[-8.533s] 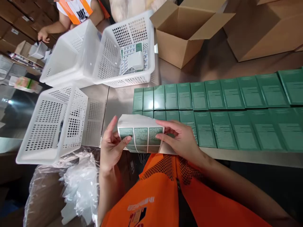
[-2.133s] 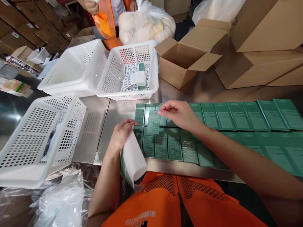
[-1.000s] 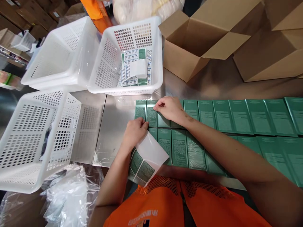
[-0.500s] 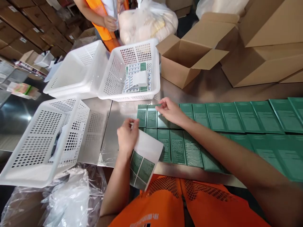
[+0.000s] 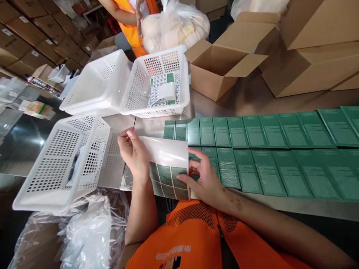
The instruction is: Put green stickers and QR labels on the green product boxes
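Note:
A glossy white sheet of green stickers [image 5: 166, 149] is held up before me, bare across its top part, with green stickers below. My right hand [image 5: 203, 177] grips its right edge, thumb on the front, fingers behind. My left hand [image 5: 133, 155] is at the sheet's left edge, raised, with thumb and fingers drawn together; what they pinch, if anything, I cannot make out. Flat green boxes [image 5: 235, 132] lie in two rows beyond and to the right of my hands. The sheet and right hand hide the left end of the near row.
A white basket [image 5: 154, 110] with printed sheets stands behind the boxes, beside stacked white bins [image 5: 92, 99]. Another basket [image 5: 36, 186] is at left, above clear plastic bags [image 5: 86, 231]. Open cartons [image 5: 207, 82] stand at the back right. A person in an orange vest [image 5: 129, 26] is across the table.
My right hand has come back from the far row of boxes to the sheet's right edge. My left hand has moved left and up, and the sheet now lies straighter, facing me.

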